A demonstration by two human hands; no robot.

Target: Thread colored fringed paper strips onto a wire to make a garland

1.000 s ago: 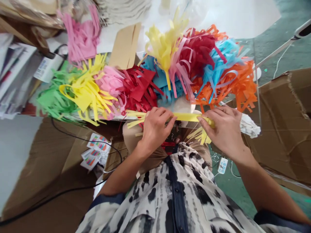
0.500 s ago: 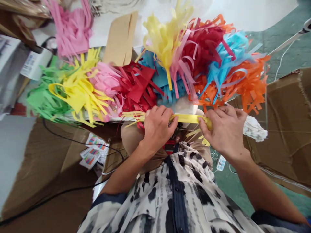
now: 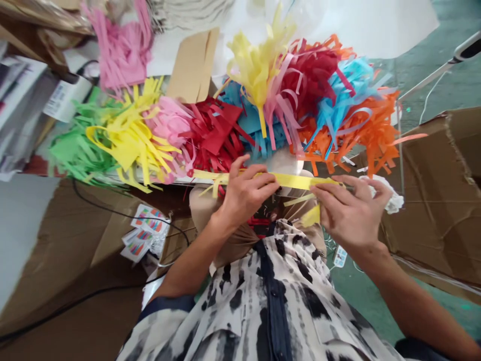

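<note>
A strip of yellow fringed tissue paper (image 3: 295, 181) stretches sideways above my lap at the table's near edge. My left hand (image 3: 248, 189) pinches it at its middle, with loose fringe ends sticking out past that hand to the left. At its right end, my right hand (image 3: 349, 205) grips the paper between thumb and fingers. Yellow strands and a flap (image 3: 310, 216) dangle below, beside the right palm. Just beyond the hands lie a red fringed bundle (image 3: 216, 133) and a yellow tassel (image 3: 259, 82).
On the table are green fringe (image 3: 82, 145), yellow fringe (image 3: 135, 145), pink fringe (image 3: 122, 55), blue fringe (image 3: 340, 95), orange fringe (image 3: 372, 130) and a brown paper piece (image 3: 193, 65). Cardboard boxes (image 3: 439, 190) flank me. A black cable (image 3: 93, 296) runs at the left, near printed cards (image 3: 145, 233).
My left fingers have lifted and loosened a little, and the right fingers have straightened along the yellow paper. A yellow flap now hangs more plainly beside the right hand. The view has shifted slightly.
</note>
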